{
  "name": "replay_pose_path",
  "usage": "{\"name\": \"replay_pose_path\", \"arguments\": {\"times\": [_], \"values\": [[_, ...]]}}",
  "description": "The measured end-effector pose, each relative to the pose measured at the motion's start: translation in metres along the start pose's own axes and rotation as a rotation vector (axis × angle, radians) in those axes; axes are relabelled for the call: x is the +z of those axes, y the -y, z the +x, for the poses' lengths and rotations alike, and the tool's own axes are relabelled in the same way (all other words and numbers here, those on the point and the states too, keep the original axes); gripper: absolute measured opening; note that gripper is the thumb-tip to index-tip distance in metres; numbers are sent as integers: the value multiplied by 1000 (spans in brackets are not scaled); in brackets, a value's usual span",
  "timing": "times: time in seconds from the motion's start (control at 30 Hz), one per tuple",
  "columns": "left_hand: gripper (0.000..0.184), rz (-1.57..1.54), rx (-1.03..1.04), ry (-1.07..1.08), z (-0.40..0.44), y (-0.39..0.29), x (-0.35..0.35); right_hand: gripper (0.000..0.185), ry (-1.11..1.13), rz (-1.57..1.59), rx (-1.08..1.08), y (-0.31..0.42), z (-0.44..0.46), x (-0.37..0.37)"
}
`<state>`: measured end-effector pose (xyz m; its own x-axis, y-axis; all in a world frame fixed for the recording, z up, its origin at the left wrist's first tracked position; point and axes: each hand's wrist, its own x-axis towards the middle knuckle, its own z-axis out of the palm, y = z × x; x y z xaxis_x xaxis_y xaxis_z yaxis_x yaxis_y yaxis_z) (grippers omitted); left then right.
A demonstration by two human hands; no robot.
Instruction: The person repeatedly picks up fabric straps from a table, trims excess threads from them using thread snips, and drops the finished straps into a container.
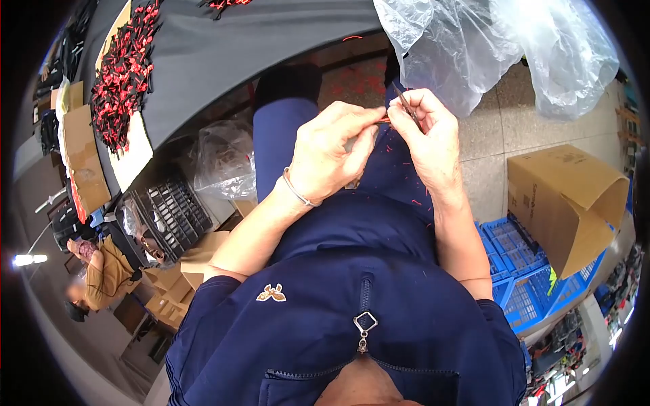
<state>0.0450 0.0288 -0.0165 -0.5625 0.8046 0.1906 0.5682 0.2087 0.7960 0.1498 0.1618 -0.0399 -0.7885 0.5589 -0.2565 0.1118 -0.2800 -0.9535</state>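
My left hand pinches a small red piece between thumb and forefinger; fingers cover most of it. Another small brownish bit shows under the palm, too hidden to name. In my right hand are small dark thread snips, their slim blade pointing up and away. The fingertips of both hands nearly meet above my lap, at the red piece. Short red thread scraps are scattered over my dark blue trousers. A heap of small black-and-red pieces lies on cardboard at the table's left.
The black-covered table is ahead of me. Clear plastic bags hang at the upper right. A cardboard box rests on blue crates to my right. Another person is at the far left, near a black crate.
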Motion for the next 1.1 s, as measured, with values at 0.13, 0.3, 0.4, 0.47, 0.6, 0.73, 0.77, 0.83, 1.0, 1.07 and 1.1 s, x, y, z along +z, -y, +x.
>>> {"name": "replay_pose_path", "arguments": {"times": [0.13,0.3,0.4,0.47,0.6,0.73,0.77,0.83,1.0,1.07,1.1], "values": [[31,-329,-461,166,-3,-1,-6,13,8,-25,-55,0,-1,-3],[22,-666,-750,227,0,4,-7,21,-18,-61,-84,-3,-1,-5],[19,-780,-804,180,-1,7,-6,29,-127,-104,-93,0,-2,-4],[18,-843,-828,139,-3,7,-5,34,-169,-171,-97,11,-10,-5],[19,-851,-842,67,-6,6,-1,26,-188,-512,-320,-1,-21,-12],[20,-867,-830,51,-6,2,-1,27,-186,-722,-557,3,-23,-13],[20,-868,-828,49,-6,1,-1,29,-191,-774,-609,0,-22,-13],[20,-876,-823,55,-6,-1,0,27,-202,-815,-629,-2,-21,-12],[20,-915,-830,58,-8,-4,1,24,-230,-851,-644,-3,-20,-12],[20,-944,-816,55,-10,0,2,22,-238,-852,-651,-3,-19,-12],[20,-952,-820,45,-10,0,3,21,-234,-859,-644,-3,-19,-11]]}}
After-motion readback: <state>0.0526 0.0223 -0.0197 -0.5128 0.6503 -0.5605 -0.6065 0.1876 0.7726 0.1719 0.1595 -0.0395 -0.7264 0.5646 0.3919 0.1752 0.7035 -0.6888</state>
